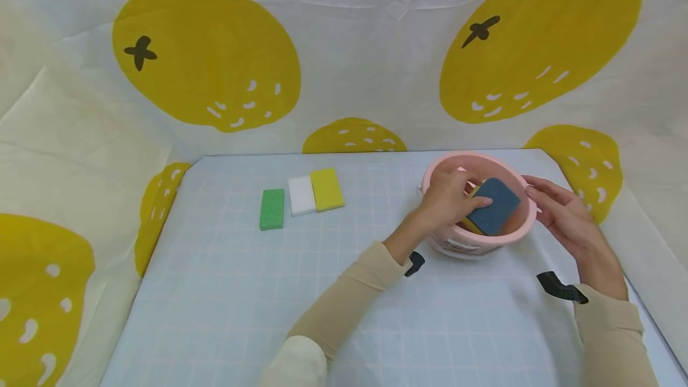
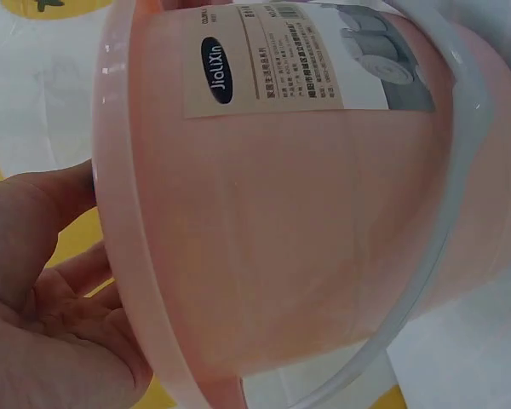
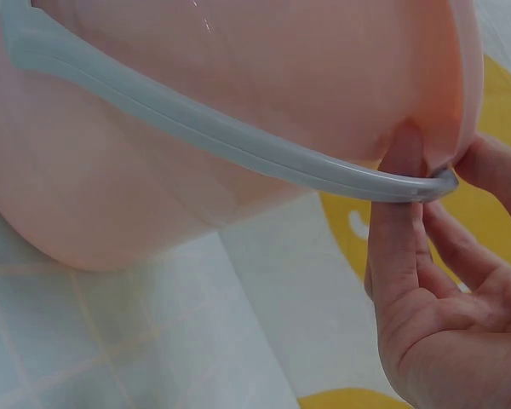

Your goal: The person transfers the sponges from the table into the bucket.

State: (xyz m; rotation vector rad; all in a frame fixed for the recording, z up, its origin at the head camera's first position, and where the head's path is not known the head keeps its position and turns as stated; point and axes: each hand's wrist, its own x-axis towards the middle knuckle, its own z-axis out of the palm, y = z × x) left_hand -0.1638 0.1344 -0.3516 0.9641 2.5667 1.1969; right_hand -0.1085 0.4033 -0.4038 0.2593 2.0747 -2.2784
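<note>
A pink bucket (image 1: 524, 229) stands upright on the table at the right of the head view. My left hand (image 1: 445, 196) reaches over its near-left rim and grips a dark blue and yellow sponge (image 1: 497, 205), the thumb lying on the blue face. That sponge sits within the bucket's mouth; the left wrist view shows only the bucket's outer wall and label (image 2: 264, 64). At the bucket's right side, my right hand (image 1: 570, 220) pinches the rim, with one finger passing behind the grey handle (image 3: 238, 141).
Left of the bucket, a green sponge (image 1: 272, 209), a white sponge (image 1: 302, 196) and a yellow sponge (image 1: 327, 189) lie on the pale checked table (image 1: 215, 303). The yellow one touches the white. Fruit-printed cloth (image 1: 371, 64) hangs behind and at both sides.
</note>
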